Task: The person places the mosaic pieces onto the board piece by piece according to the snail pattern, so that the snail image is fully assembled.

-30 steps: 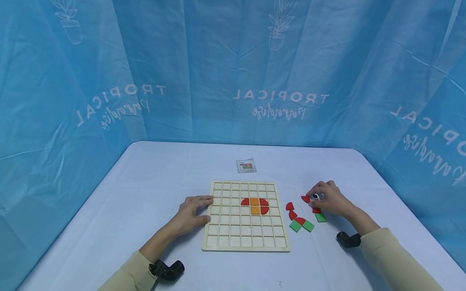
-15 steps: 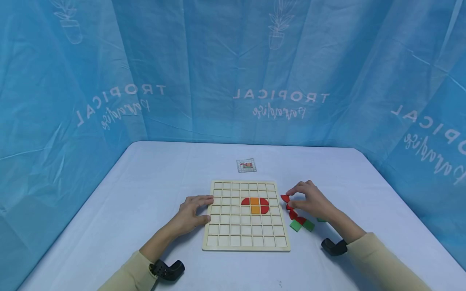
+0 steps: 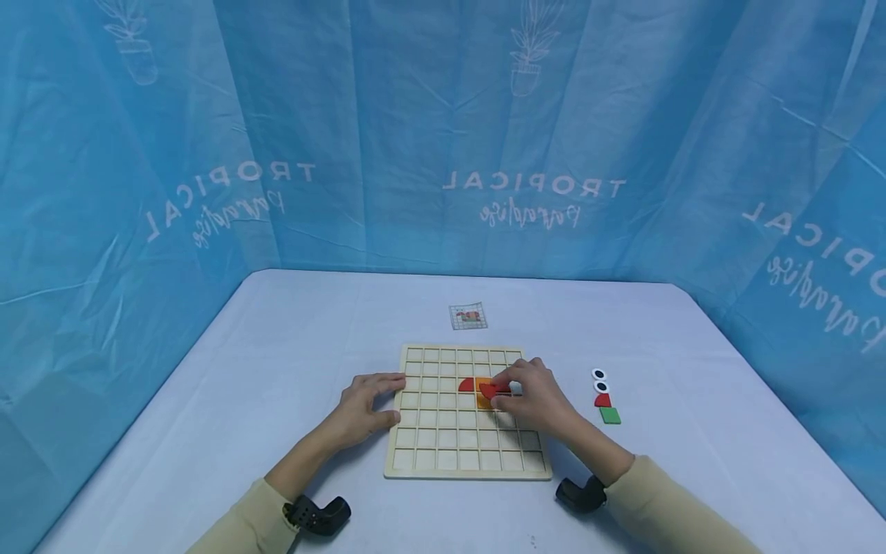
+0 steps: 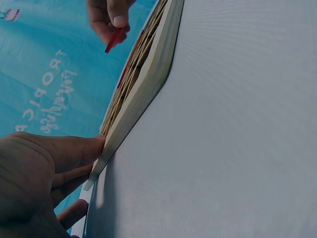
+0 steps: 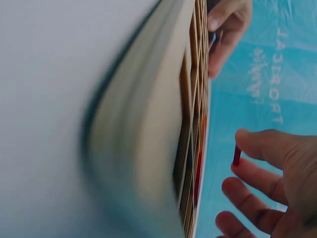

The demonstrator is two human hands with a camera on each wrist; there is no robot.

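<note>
My right hand (image 3: pixel 534 396) pinches a red quarter-circle tile (image 3: pixel 487 391) between thumb and fingertips, above the wooden grid board (image 3: pixel 429 442). In the right wrist view the tile (image 5: pixel 237 155) appears edge-on, apart from the board's surface. Beneath it on the board lie an orange square tile (image 3: pixel 483 403) and another red quarter-circle tile (image 3: pixel 467 384); my fingers partly cover the tiles beside them. My left hand (image 3: pixel 363 404) rests at the board's left edge, fingers extended, and in the left wrist view its thumb (image 4: pixel 81 148) touches the rim.
Right of the board, two round eye tiles (image 3: pixel 600 381), a red tile (image 3: pixel 603 400) and a green square tile (image 3: pixel 610 415) lie in a column. Behind the board is a small picture card (image 3: pixel 468 315). Blue printed curtains (image 3: pixel 388 223) surround the white table (image 3: pixel 311 323).
My right hand has moved left from the loose tiles to over the board, carrying a red tile. My right arm now covers the red and green tiles beside the board. The left hand stays put.
</note>
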